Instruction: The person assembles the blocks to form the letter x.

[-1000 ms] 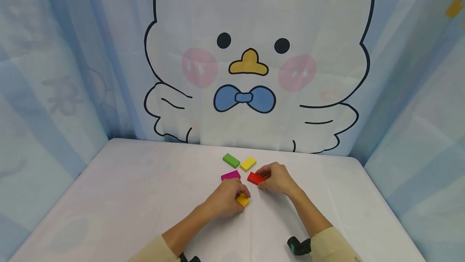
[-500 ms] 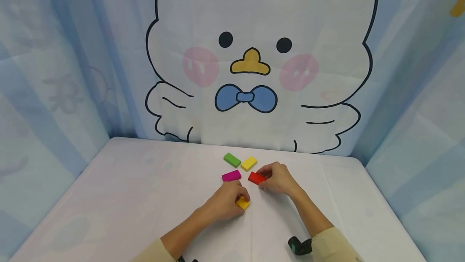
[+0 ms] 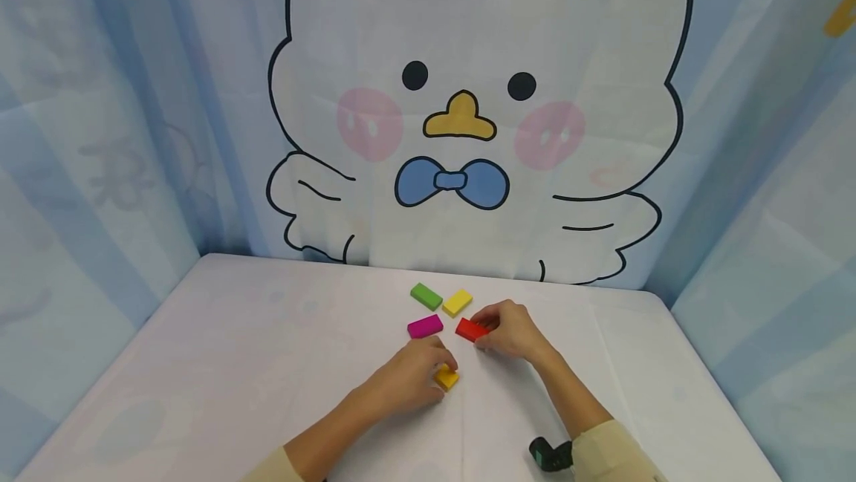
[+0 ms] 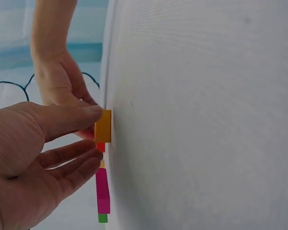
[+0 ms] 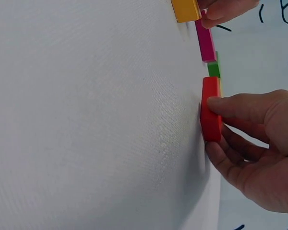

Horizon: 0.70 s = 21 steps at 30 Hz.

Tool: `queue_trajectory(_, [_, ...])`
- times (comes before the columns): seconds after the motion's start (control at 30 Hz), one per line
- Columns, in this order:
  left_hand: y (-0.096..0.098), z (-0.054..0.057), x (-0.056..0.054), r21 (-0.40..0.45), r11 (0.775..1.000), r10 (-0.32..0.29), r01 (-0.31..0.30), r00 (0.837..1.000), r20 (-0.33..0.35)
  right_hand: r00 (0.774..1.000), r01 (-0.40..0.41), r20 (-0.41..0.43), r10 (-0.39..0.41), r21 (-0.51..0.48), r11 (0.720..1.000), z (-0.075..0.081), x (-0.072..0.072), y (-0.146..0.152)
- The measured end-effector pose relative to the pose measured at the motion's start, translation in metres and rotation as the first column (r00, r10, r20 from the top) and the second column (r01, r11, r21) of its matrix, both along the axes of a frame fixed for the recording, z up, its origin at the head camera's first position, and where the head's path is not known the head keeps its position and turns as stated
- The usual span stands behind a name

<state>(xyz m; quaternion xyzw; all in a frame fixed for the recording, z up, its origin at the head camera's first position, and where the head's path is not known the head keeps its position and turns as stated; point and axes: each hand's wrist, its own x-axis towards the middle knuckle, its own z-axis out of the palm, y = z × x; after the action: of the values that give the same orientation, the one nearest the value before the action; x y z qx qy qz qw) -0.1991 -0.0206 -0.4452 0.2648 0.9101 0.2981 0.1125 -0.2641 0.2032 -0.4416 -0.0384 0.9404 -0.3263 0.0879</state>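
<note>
An orange-yellow block [image 3: 446, 377] lies on the white table, nearest the person. My left hand [image 3: 409, 376] is beside it with loosened fingers; in the left wrist view the thumb [image 4: 89, 114] is at the edge of the block [image 4: 103, 126], and the other fingertips are apart from it. To the right, my right hand [image 3: 511, 329] pinches a red block [image 3: 470, 330] lying on the table; the right wrist view has the thumb on the block's [image 5: 211, 122] face and a finger at its end. A magenta block [image 3: 425, 326] lies just beyond my left hand.
A green block [image 3: 426, 296] and a yellow block [image 3: 458, 303] lie further back. The white table [image 3: 267, 348] meets a curtain [image 3: 455, 237] with a cartoon bird along its back edge. A black device [image 3: 551, 454] is at the right sleeve.
My left hand has loosened around the orange-yellow block and drawn slightly back to the left, leaving the block on the table. My right hand and the red block have stayed almost still.
</note>
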Motion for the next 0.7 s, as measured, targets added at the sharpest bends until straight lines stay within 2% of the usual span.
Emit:
queue_trajectory(0.2, [-0.011,0.006,0.006,-0.101,0.995,-0.023,0.02,0.999,-0.028,1.0,-0.005,-0.005,0.005,0.009,1.0,0.0,0.001,-0.001])
queue_trajectory(0.37, [-0.018,0.005,0.014,-0.19,0.981,-0.049,0.038,0.997,-0.053,1.0,0.0,-0.009,0.0,0.014,1.0,-0.003,0.002,0.0])
queue_trajectory(0.47, [-0.023,0.004,0.018,-0.244,0.967,-0.097,0.07,0.99,-0.101,1.0,-0.001,-0.016,0.002,0.013,1.0,-0.003,0.002,0.0])
queue_trajectory(0.57, [-0.027,0.003,0.02,-0.306,0.945,-0.165,0.113,0.975,-0.149,1.0,-0.002,-0.019,0.003,0.013,1.0,-0.003,0.001,-0.001])
queue_trajectory(0.63, [-0.028,0.005,0.021,-0.342,0.93,-0.2,0.139,0.968,-0.15,1.0,0.001,-0.017,-0.001,0.012,1.0,-0.003,0.0,-0.001])
queue_trajectory(0.7, [-0.03,0.006,0.022,-0.365,0.917,-0.217,0.159,0.968,-0.124,1.0,0.001,-0.015,-0.001,0.011,1.0,-0.003,0.0,-0.001])
